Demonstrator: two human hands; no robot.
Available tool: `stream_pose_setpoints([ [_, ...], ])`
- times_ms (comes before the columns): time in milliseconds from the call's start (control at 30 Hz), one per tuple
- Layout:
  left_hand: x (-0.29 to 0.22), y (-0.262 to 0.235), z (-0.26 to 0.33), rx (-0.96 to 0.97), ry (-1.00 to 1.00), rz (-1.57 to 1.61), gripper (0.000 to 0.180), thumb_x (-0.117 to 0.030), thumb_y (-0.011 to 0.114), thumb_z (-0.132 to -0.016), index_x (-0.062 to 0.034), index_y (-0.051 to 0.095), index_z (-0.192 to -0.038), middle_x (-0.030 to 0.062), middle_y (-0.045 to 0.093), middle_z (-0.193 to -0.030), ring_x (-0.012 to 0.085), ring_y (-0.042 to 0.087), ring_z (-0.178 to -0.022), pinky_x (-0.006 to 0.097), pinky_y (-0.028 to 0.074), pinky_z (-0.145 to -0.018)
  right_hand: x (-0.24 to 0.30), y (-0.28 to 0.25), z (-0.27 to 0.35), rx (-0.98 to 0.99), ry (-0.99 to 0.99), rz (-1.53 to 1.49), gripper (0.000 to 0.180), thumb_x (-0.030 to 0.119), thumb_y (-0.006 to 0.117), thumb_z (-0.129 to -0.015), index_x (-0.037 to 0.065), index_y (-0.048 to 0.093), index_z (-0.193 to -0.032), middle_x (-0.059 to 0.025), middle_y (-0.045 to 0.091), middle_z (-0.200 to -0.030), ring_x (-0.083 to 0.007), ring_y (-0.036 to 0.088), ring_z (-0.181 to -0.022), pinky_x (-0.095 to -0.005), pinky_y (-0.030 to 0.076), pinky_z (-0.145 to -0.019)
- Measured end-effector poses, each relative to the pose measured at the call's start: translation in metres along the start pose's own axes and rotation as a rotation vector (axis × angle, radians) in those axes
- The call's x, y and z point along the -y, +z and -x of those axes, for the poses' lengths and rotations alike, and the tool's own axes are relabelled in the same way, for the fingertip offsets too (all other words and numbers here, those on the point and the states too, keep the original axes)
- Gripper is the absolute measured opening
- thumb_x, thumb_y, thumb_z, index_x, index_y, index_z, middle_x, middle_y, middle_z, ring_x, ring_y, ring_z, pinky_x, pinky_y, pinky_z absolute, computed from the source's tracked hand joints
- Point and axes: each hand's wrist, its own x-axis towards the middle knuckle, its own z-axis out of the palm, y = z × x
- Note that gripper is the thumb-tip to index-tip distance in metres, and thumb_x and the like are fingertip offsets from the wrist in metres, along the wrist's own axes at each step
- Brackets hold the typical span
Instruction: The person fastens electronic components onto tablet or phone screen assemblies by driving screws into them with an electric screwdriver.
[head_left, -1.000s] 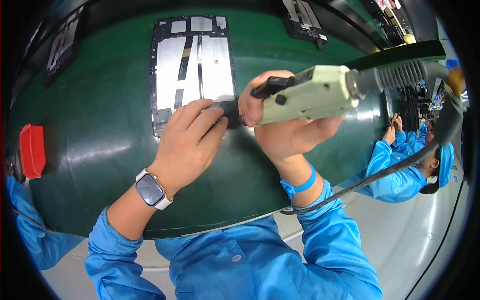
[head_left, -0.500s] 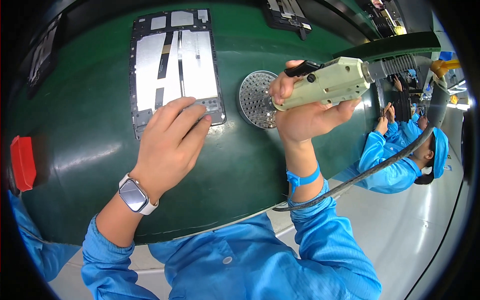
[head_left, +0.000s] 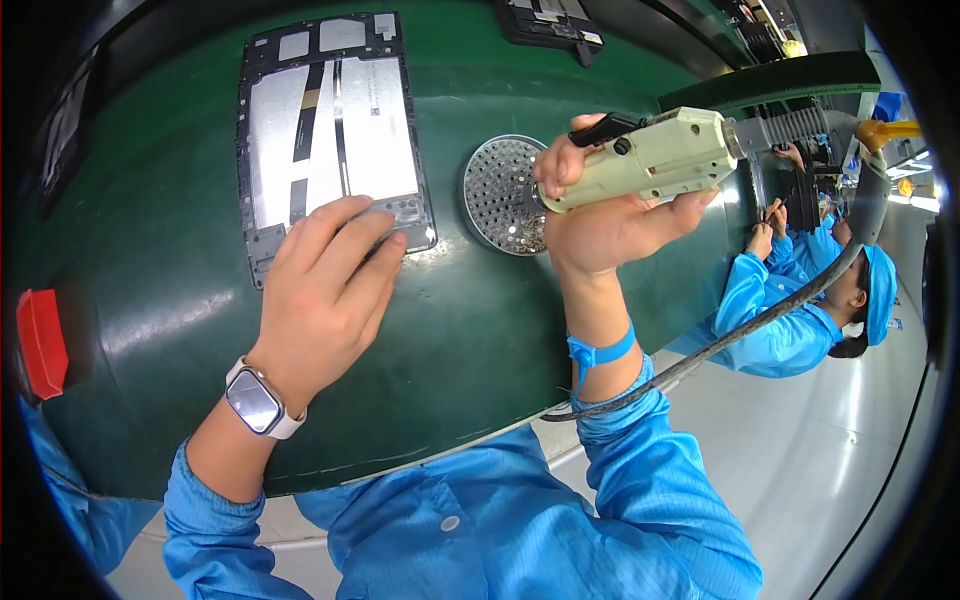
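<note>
A tablet housing with a dark frame and a silvery inner plate (head_left: 375,130) lies flat at the upper left of the workbench. My left hand (head_left: 325,285) rests on its near edge, fingers stretched out and pressing lightly on it. In my right hand (head_left: 590,225) is a pale green electric screwdriver (head_left: 655,160), held nearly level with a black lever under the fingertips. Its front end points left, over a round metal screw dish with a perforated top (head_left: 497,190); small screws show in it. My hand hides the tip of the bit.
A thick grey cable (head_left: 745,338) runs from the screwdriver past my right forearm. A red tray (head_left: 42,343) sits at the left edge. More dark tablet housings (head_left: 550,22) lie at the far side and far left. Another person in blue (head_left: 790,315) works at the right.
The whole view has shifted slightly, with the tablet housing and dish a little farther left in the picture. Both hands keep their places relative to the housing and dish.
</note>
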Motion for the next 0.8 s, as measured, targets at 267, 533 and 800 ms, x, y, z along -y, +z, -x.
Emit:
stream_pose_setpoints([
  [267,0.000,-0.002,-0.001,-0.013,0.011,-0.006,0.020,-0.001,0.073,-0.072,0.0007,0.071,-0.092,0.0091,0.064,-0.104,0.0289,0.061,-0.104,0.041,0.052,-0.081,0.000,0.003,0.000,0.041,-0.007,0.014,0.111,0.093,0.015,-0.076,-0.007,0.058,-0.101,-0.0111,0.054,-0.061,-0.0213,0.047,-0.051,-0.0331,0.038,-0.051],
  [533,-0.008,-0.013,0.010,0.083,-0.061,-0.136,0.031,-0.003,0.071,-0.071,-0.0056,0.071,-0.102,0.0096,0.062,-0.121,0.0308,0.056,-0.118,0.044,0.051,-0.090,0.014,-0.003,0.003,0.231,-0.098,-0.211,0.114,0.095,0.019,-0.075,-0.007,0.056,-0.110,-0.0151,0.059,-0.072,-0.0240,0.049,-0.055,-0.0347,0.040,-0.052],
  [800,-0.001,-0.014,0.018,-0.071,-0.213,0.214,0.032,-0.009,0.079,-0.070,-0.0051,0.071,-0.100,0.0082,0.065,-0.111,0.0303,0.059,-0.113,0.041,0.051,-0.089,0.033,0.066,0.040,0.532,0.135,-0.310,0.108,0.090,0.018,-0.080,0.000,0.056,-0.124,-0.0001,0.051,-0.066,-0.0139,0.044,-0.056,-0.0333,0.037,-0.061],
])
